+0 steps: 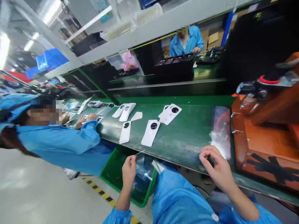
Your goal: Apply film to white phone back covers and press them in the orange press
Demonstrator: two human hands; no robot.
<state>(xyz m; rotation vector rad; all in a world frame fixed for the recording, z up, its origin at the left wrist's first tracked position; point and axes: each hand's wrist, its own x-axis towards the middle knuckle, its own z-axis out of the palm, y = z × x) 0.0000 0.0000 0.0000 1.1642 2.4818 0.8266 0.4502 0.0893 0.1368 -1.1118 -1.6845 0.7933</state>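
Observation:
My left hand (129,171) is raised over the green bin at the bench's front edge. Its thumb and forefinger pinch a thin pale strip (139,152), seen nearly edge-on. My right hand (218,168) is over the bench's front edge, thumb and forefinger curled together with nothing visible between them. On the green bench lie white phone back covers with round black camera rings: one cover (150,133) ahead of my hands, another (125,132) to its left, and an overlapping group (171,114) farther back. A clear plastic sheet (220,133) lies beyond my right hand.
Below the bench, the green bin (146,202) holds clear film scraps. An orange-brown fixture (268,133) with a black glove (274,168) stands at right. A co-worker in blue (67,146) works at left beside more covers (127,112). Other people sit across the bench.

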